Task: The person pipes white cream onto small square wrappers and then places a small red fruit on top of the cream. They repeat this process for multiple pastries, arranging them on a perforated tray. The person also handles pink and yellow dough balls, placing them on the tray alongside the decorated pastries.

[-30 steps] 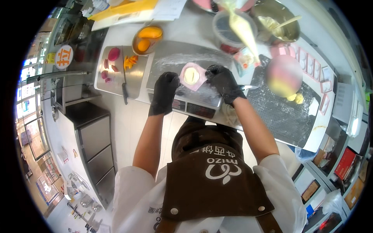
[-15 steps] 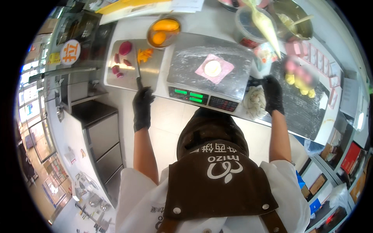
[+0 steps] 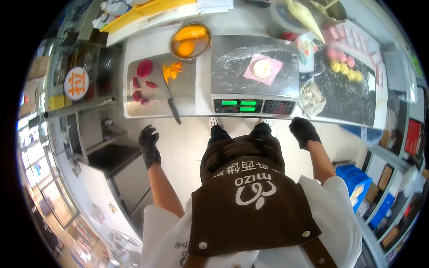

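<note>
My left hand (image 3: 149, 145), in a black glove, is held in front of the counter's edge with its fingers bent and apart, holding nothing. Closest to it are a steel cutting board (image 3: 184, 98) and a knife (image 3: 172, 107) whose black handle juts past the edge. Magenta fruit pieces (image 3: 144, 69) and orange fruit strips (image 3: 172, 70) lie on that board. My right hand (image 3: 304, 132), also black-gloved, is just off the edge below a crumpled cloth (image 3: 312, 99); its fingers are loosely bent around nothing. Between the hands, a digital scale (image 3: 228, 85) carries a pink square sheet (image 3: 269, 81) topped with white cream (image 3: 262, 69).
Behind the board stands a metal bowl (image 3: 171, 48) of orange fruit. A filled piping bag (image 3: 304, 18) leans over a clear tub (image 3: 276, 24) at the back. Pink and yellow balls (image 3: 343, 68) sit on a dark, floury mat (image 3: 344, 100) beside pink trays (image 3: 346, 35).
My left hand has let go of the knife, which now lies slanted on the board. My right hand has drawn back from beside the cloth, off the counter. The view has shifted.
</note>
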Demonstrator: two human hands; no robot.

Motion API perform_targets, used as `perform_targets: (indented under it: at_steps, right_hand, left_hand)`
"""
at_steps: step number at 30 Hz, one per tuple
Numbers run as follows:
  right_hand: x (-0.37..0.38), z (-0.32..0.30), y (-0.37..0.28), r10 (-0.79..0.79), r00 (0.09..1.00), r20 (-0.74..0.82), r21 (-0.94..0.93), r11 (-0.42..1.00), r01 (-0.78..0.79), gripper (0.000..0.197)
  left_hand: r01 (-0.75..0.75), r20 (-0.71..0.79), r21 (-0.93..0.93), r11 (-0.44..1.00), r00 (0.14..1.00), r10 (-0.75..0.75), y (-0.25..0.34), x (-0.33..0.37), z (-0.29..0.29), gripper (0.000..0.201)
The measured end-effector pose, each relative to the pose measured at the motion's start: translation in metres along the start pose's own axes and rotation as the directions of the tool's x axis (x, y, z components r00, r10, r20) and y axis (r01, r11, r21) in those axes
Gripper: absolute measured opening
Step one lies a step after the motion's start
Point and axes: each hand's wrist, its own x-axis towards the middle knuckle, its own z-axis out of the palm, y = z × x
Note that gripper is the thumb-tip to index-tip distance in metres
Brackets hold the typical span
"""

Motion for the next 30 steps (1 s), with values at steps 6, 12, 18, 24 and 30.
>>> perform_targets:
  at_steps: [6, 12, 18, 24, 30]
  right_hand:
    - [0.005, 0.023, -0.171, 0.108, 0.983, 0.145, 0.289, 0.946, -0.147, 0.024]
    - [0.021, 0.023, -0.27, 0.085, 0.938, 0.335, 0.283, 0.941, -0.187, 0.031]
    - [0.02, 0.022, -0.289, 0.06, 0.958, 0.28, 0.451, 0.873, -0.187, 0.03]
    - [0.02, 0.054, -0.278, -0.002, 0.981, 0.192, 0.419, 0.905, -0.08, 0.024]
    - [0.001, 0.033, -0.279, 0.021, 0.973, 0.23, 0.4, 0.909, -0.114, 0.022]
  left_hand:
    - [-0.046, 0.134, 0.018, 0.999, 0.99, 0.043, -0.026, 0.101, -0.072, 0.023]
    - [-0.203, 0.106, 0.444, 0.873, 0.979, 0.174, -0.022, 0.148, -0.093, 0.035]
    - [-0.605, 0.408, 0.697, 0.385, 0.776, 0.481, -0.008, 0.176, -0.062, 0.05]
    - [-0.677, 0.599, 0.722, 0.145, 0.716, 0.358, -0.003, 0.213, -0.021, 0.044]
    - [-0.629, 0.559, 0.758, 0.169, 0.762, 0.328, 0.007, 0.213, 0.0, 0.026]
